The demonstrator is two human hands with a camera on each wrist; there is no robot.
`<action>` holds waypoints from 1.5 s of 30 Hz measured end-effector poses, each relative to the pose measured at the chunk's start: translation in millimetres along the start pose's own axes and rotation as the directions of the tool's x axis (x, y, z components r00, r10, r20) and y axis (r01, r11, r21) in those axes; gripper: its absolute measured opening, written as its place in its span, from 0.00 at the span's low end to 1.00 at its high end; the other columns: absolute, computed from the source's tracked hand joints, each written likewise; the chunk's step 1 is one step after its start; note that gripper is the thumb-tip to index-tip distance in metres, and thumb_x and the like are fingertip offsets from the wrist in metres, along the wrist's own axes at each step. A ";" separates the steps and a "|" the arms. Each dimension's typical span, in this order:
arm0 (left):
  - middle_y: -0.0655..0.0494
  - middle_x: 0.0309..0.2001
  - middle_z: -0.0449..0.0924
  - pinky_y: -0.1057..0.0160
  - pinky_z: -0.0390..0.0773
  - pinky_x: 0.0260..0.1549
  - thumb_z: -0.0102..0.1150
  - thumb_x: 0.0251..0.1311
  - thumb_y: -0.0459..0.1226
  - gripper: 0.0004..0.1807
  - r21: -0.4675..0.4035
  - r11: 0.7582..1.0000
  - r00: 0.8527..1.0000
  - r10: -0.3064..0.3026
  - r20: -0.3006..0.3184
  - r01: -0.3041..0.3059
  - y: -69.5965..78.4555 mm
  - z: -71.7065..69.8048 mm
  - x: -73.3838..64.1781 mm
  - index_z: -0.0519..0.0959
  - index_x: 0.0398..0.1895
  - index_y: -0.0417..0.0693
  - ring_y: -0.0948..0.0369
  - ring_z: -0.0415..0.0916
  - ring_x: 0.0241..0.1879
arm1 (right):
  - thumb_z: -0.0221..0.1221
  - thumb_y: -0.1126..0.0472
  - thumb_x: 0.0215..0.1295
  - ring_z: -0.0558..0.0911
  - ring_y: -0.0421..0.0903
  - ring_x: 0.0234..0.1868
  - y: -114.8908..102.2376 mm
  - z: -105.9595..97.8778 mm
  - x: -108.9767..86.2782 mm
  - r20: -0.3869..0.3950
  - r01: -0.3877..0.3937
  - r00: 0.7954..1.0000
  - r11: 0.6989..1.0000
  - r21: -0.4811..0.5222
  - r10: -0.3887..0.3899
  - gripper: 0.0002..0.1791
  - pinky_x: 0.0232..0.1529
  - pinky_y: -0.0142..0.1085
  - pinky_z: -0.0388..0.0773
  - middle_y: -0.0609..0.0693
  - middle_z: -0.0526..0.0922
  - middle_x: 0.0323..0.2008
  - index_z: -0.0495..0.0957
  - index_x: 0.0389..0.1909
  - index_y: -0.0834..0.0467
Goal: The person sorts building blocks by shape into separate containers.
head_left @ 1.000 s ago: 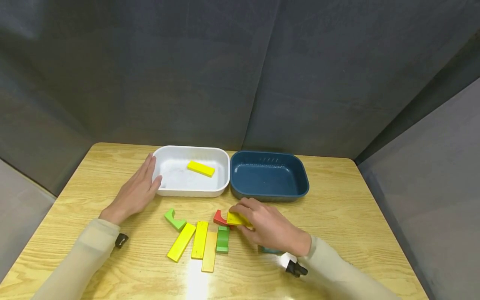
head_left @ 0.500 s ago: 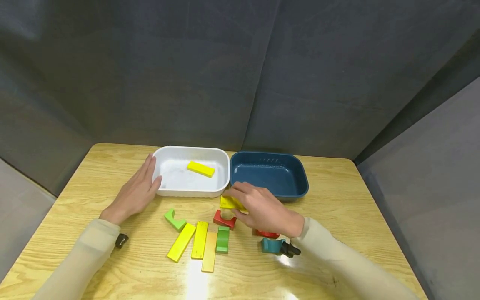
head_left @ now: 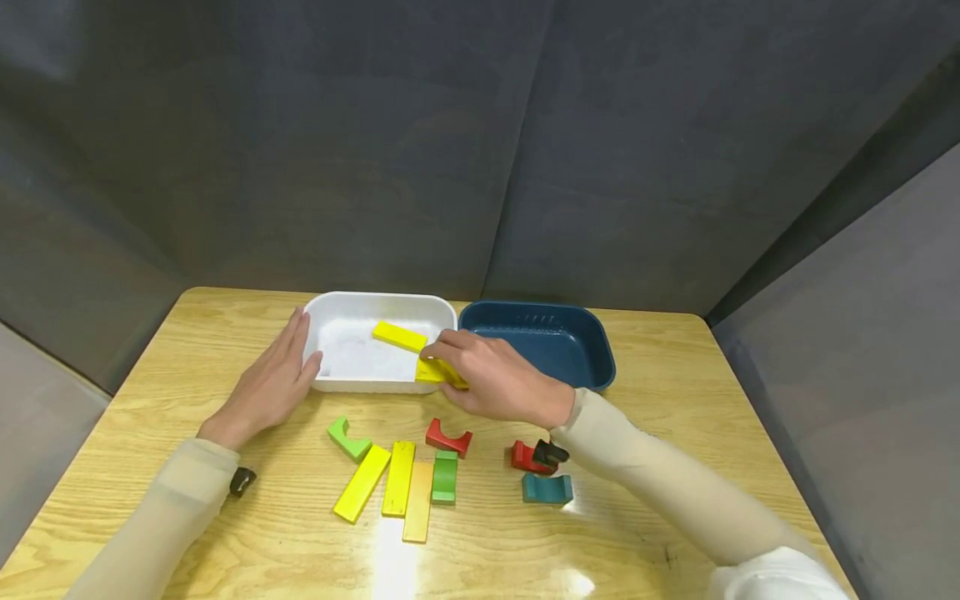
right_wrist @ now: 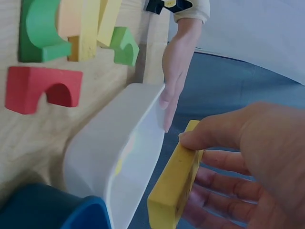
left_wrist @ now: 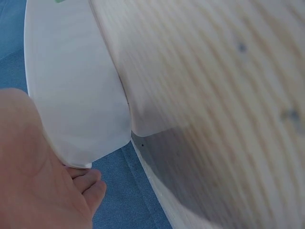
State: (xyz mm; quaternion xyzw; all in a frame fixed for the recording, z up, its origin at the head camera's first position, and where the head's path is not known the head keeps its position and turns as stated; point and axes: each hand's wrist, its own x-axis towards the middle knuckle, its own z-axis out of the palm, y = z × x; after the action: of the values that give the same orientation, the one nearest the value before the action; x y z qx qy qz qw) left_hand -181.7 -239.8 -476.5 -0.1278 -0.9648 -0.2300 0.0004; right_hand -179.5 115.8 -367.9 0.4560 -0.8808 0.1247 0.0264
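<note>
My right hand [head_left: 498, 379] pinches a flat yellow block [right_wrist: 174, 179] between thumb and fingers, above the near right corner of the white bin [head_left: 367, 387]. Another yellow block [head_left: 400, 336] lies inside that bin. Against the bin's left side rests my left hand [head_left: 270, 375], its fingers straight and the thumb over the rim. On the table in front lie a light green arch block [head_left: 348, 441], two yellow blocks, one of them a plank [head_left: 399, 479], an orange-yellow plank [head_left: 417, 502], a green arch block [head_left: 445, 478] and a red arch block [head_left: 448, 438].
A dark blue bin [head_left: 555, 319] stands against the white bin's right side, partly behind my right hand. Nearer the right forearm lie a second red block [head_left: 522, 457] and a teal arch block [head_left: 547, 489]. Dark cloth [head_left: 375, 150] hangs behind the table.
My right hand has carried the yellow block away from the red arch block, up and left to the white bin. The red and teal blocks have come into view. My left hand stays put.
</note>
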 end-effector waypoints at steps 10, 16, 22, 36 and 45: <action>0.46 0.88 0.22 0.35 0.49 0.80 0.29 0.86 0.54 0.42 0.003 1.000 1.000 0.002 0.005 -0.002 -1.8 0.5 0.6 0.33 0.87 0.38 0.38 0.36 0.85 | 0.70 0.59 0.70 0.83 0.42 0.47 7.7 2.2 35.5 0.056 -0.038 0.998 0.999 0.017 0.037 0.24 0.48 0.31 0.85 0.51 0.85 0.57 0.83 0.65 0.58; 0.45 0.88 0.23 0.35 0.49 0.80 0.29 0.86 0.53 0.42 0.006 1.000 1.000 0.005 0.001 -0.005 -4.0 -1.9 -0.5 0.33 0.87 0.37 0.38 0.37 0.85 | 0.70 0.58 0.71 0.82 0.44 0.51 9.8 7.8 61.0 0.089 -0.052 0.995 0.999 0.004 0.051 0.25 0.52 0.32 0.85 0.51 0.85 0.59 0.83 0.66 0.57; 0.44 0.87 0.23 0.34 0.49 0.80 0.30 0.86 0.53 0.42 0.003 1.000 1.000 0.000 0.001 0.000 -5.7 -2.4 -1.9 0.33 0.87 0.37 0.37 0.37 0.85 | 0.69 0.59 0.72 0.83 0.45 0.54 11.3 16.2 85.4 0.117 -0.032 0.993 0.999 0.020 0.030 0.24 0.58 0.34 0.84 0.52 0.84 0.62 0.82 0.67 0.58; 0.44 0.87 0.23 0.33 0.50 0.80 0.30 0.86 0.54 0.42 0.019 1.000 1.000 -0.015 0.004 0.015 -8.2 -1.1 -1.3 0.33 0.87 0.38 0.36 0.38 0.85 | 0.68 0.57 0.73 0.82 0.44 0.47 17.6 38.8 123.8 0.182 -0.088 0.979 0.996 -0.020 0.090 0.25 0.49 0.31 0.82 0.51 0.84 0.60 0.81 0.69 0.55; 0.44 0.87 0.22 0.33 0.50 0.80 0.29 0.86 0.53 0.42 0.025 1.000 1.000 -0.012 0.002 0.012 -9.6 -0.7 -0.7 0.33 0.87 0.37 0.36 0.38 0.85 | 0.69 0.58 0.72 0.81 0.44 0.47 26.1 54.5 137.8 0.213 -0.089 0.973 0.996 -0.012 0.089 0.24 0.50 0.32 0.81 0.51 0.84 0.57 0.82 0.67 0.56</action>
State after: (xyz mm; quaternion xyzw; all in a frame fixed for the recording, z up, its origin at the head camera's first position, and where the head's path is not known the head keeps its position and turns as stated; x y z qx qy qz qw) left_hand -183.5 -248.5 -480.2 -0.1222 -0.9683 -0.2177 -0.0002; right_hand -277.2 7.2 -403.6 0.4267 -0.8983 0.0751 -0.0732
